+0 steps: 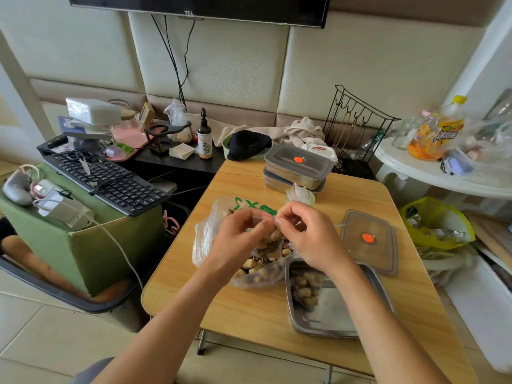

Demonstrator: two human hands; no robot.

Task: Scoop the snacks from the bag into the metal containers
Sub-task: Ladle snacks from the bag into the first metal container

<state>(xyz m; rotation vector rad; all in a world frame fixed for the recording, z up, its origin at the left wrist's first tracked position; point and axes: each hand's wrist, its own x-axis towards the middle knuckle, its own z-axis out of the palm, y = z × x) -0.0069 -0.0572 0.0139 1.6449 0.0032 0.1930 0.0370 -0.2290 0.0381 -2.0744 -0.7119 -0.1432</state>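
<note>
Two hands meet above the bag (207, 236) of peanuts (250, 268) on the counter (249, 314). Left hand (239, 236): fingers curled, tips pinching the clear plastic at the bag's mouth. Right hand (311, 236): thumb and fingers pinching the same plastic just beside the left fingertips, the two hands nearly touching. A bunch of peanuts hangs in the film directly under the two pinches; the rest of the load lies below, toward the wrists. Open container (332, 322): beneath the right forearm, touching the bag, with a few peanuts in the corner nearest the bag and most of its floor bare. A lid (368, 239) lies flat just outward of the right hand. Two more containers (297, 164), lidded and stacked, stand beyond both hands. Step in hand, as judged: working the bag's mouth, with the first container barely begun. No scoop is visible. The next move likely calls for spreading or tilting the mouth toward the container under the right wrist, without letting the thin film spill peanuts onto the counter.
</note>
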